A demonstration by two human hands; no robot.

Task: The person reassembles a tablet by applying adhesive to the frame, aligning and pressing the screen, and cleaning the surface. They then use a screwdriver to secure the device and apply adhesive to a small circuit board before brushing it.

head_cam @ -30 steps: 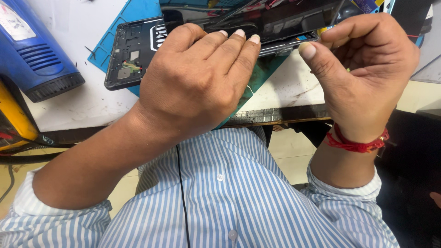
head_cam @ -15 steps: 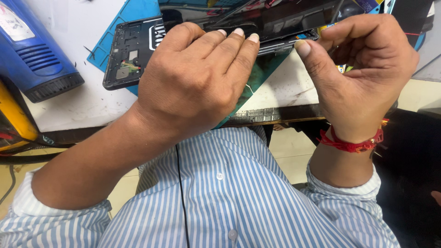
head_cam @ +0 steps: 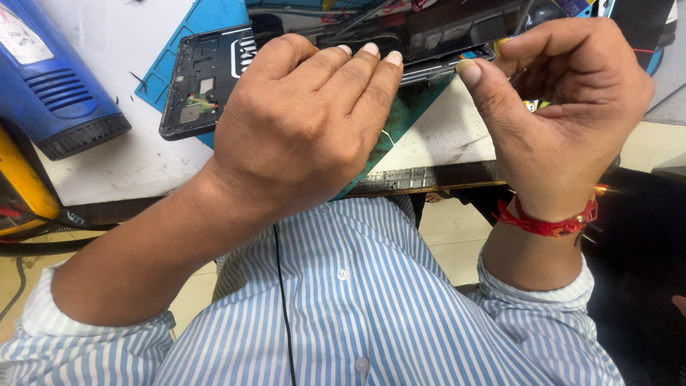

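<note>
Left hand (head_cam: 307,129) curled over black opened phone frame (head_cam: 207,86), inner parts exposed; right hand (head_cam: 564,107) pinches its glossy panel's (head_cam: 443,32) edge.

I see a white workbench (head_cam: 143,161), scuffed, with a dark front edge. A teal mat (head_cam: 207,21) lies toward its far side, a dark opened device frame (head_cam: 204,89) on it. A blue heat gun (head_cam: 53,78) rests at the left edge.

The phone frame (head_cam: 207,89) looks matt black plastic; its lifted screen panel (head_cam: 429,28) is glossy glass. The blue mat (head_cam: 207,21) appears smooth, rubbery.
</note>
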